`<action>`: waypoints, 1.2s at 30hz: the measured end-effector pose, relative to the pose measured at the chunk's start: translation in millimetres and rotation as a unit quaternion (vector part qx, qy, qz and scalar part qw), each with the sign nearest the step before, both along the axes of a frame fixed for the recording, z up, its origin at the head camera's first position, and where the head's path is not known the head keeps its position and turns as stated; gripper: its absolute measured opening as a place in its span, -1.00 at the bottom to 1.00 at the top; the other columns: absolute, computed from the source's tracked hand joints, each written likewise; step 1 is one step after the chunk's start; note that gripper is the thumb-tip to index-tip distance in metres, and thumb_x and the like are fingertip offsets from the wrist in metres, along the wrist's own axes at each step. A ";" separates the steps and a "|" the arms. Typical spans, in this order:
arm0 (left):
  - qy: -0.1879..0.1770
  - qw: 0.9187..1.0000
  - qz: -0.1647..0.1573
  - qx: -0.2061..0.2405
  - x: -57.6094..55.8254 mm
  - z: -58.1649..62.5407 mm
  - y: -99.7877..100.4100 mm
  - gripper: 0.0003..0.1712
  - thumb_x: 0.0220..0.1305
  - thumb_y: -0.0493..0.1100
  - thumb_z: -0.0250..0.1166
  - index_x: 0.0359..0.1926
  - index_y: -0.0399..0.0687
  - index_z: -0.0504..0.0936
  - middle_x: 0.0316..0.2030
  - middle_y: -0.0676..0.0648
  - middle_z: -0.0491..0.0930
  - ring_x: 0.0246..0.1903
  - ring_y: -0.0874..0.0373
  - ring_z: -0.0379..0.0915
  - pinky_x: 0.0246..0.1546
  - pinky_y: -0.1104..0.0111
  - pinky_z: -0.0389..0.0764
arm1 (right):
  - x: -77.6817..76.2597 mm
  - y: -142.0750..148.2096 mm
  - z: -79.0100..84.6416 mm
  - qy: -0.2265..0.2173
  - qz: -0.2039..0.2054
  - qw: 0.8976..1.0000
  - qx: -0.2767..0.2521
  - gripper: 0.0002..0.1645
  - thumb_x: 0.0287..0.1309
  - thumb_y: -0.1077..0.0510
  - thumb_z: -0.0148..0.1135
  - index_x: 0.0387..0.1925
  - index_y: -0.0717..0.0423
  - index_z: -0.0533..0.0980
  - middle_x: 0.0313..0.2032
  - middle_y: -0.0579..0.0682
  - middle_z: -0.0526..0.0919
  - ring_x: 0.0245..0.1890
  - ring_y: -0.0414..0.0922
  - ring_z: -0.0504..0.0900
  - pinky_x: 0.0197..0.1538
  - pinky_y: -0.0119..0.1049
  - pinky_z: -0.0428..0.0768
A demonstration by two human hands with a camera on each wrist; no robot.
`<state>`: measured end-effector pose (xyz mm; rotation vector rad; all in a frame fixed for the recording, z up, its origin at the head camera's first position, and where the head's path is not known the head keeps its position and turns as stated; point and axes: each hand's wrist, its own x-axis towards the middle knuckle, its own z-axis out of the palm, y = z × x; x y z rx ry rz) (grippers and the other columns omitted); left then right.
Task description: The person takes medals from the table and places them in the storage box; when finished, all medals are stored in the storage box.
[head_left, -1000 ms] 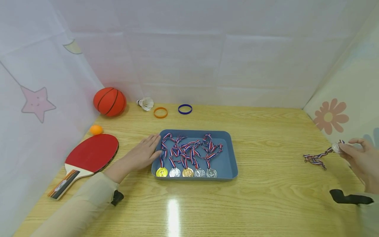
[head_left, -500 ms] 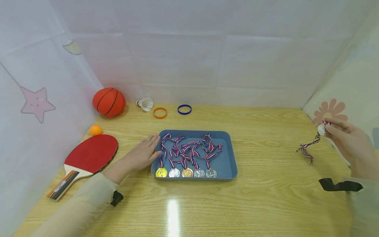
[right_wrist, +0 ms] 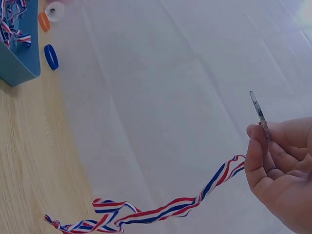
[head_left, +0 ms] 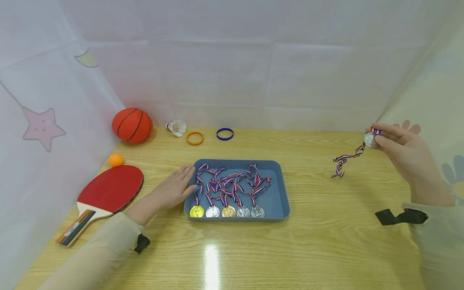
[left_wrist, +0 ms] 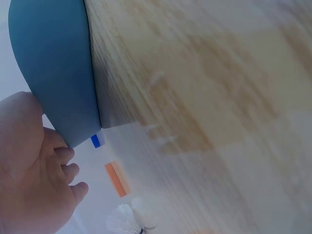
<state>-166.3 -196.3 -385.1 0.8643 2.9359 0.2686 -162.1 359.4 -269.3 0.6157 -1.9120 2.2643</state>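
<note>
My right hand pinches a silver medal above the right part of the table. From the medal a red, white and blue ribbon dangles to the left; the right wrist view shows the medal edge-on between thumb and fingers. My left hand rests on the left rim of a blue-grey tray, fingers fairly straight. Along the tray's near side lie a bright gold medal, a bronze-gold medal and several silver medals. Their striped ribbons are tangled behind them.
Left of the tray lie a red table tennis bat and an orange ball. A small basketball, a shuttlecock, an orange wristband and a blue wristband sit along the back. Cloth walls enclose the table.
My right hand has moved left and away from me, carrying the silver medal with its ribbon swinging below. The left hand stays on the tray's rim.
</note>
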 end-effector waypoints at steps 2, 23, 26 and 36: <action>0.000 1.000 0.000 -0.001 0.0 -0.2 -0.2 -0.28 0.42 0.01 -0.08 0.34 -0.44 0.01 0.34 -0.35 -0.01 0.32 -0.24 -0.18 0.26 -0.04 -0.05 | -0.6 -10.9 4.9 0.001 -0.003 1.000 0.015 -0.59 0.23 0.52 -0.11 0.11 0.41 0.40 -0.04 0.04 0.59 0.00 -0.25 0.48 -0.09 -0.50 0.50; 0.003 1.000 -0.001 0.001 0.1 -0.7 -0.3 -0.28 0.41 0.01 -0.07 0.35 -0.44 0.01 0.34 -0.34 -0.02 0.32 -0.23 -0.19 0.26 -0.04 -0.05 | -0.2 -124.6 33.7 0.030 0.082 0.979 0.185 -0.62 0.23 0.37 0.06 0.09 0.27 0.45 -0.04 0.02 0.58 -0.24 -0.11 0.54 -0.12 -0.37 0.50; 0.003 1.000 0.000 0.002 -0.3 -1.4 -0.4 -0.28 0.41 0.01 -0.07 0.35 -0.43 0.00 0.35 -0.33 -0.02 0.32 -0.23 -0.19 0.26 -0.03 -0.06 | -2.0 -135.5 27.9 0.013 0.078 0.969 0.233 -0.61 0.24 0.29 0.09 0.11 0.23 0.44 -0.05 -0.04 0.58 -0.29 -0.11 0.55 -0.12 -0.35 0.50; -0.002 1.000 0.000 0.005 1.3 0.7 0.2 -0.28 0.42 0.01 -0.08 0.35 -0.43 0.00 0.34 -0.33 -0.03 0.32 -0.23 -0.19 0.26 -0.03 -0.05 | -8.7 -154.2 -15.7 -0.043 0.094 0.942 0.320 -0.56 0.24 0.20 0.13 0.14 0.22 0.42 0.06 0.10 0.49 -0.22 -0.06 0.55 -0.14 -0.28 0.54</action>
